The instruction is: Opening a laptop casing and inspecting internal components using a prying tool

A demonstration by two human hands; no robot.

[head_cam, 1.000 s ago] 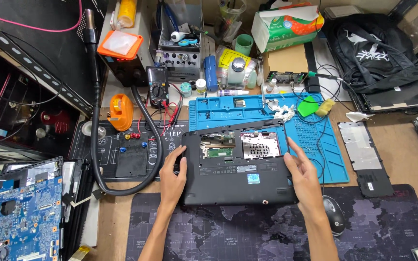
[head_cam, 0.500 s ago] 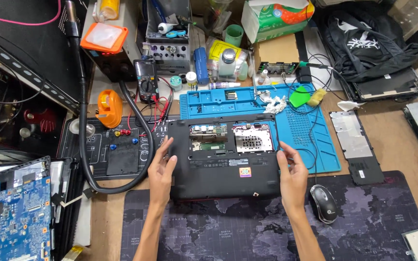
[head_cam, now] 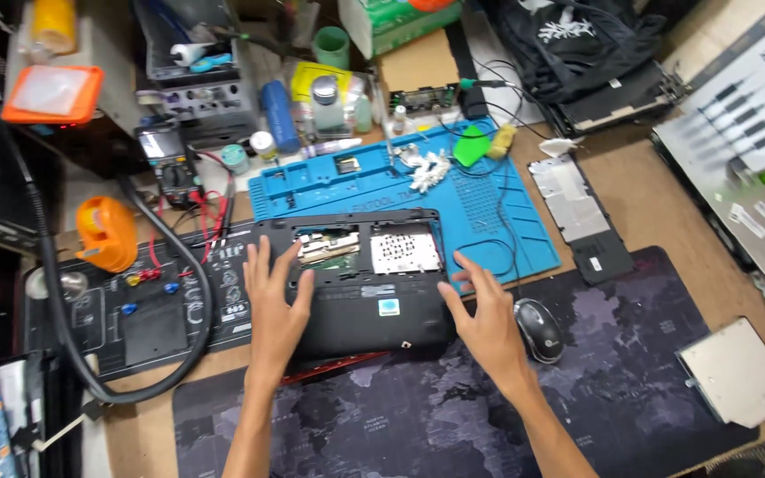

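A black laptop base (head_cam: 374, 310) lies bottom-up at the table's middle, with open bays showing a green board and a silver plate. My left hand (head_cam: 276, 305) rests flat on its left part, fingers spread. Spread as well, my right hand (head_cam: 484, 314) is at the laptop's right edge, between it and a black mouse (head_cam: 537, 329). Neither hand holds anything. A red strip (head_cam: 338, 367) shows under the laptop's front edge.
A blue work mat (head_cam: 498, 221) with small parts lies behind the laptop, a dark desk mat (head_cam: 595, 407) in front. A black hose (head_cam: 198, 292), multimeter (head_cam: 166, 159) and orange tool (head_cam: 106, 232) sit left. A metal cover (head_cam: 573, 204) and silver drive (head_cam: 737, 372) lie right.
My hands have left the laptop's two sides: the left now lies on top of it, the right has come off its right edge. The view has shifted and closed in.
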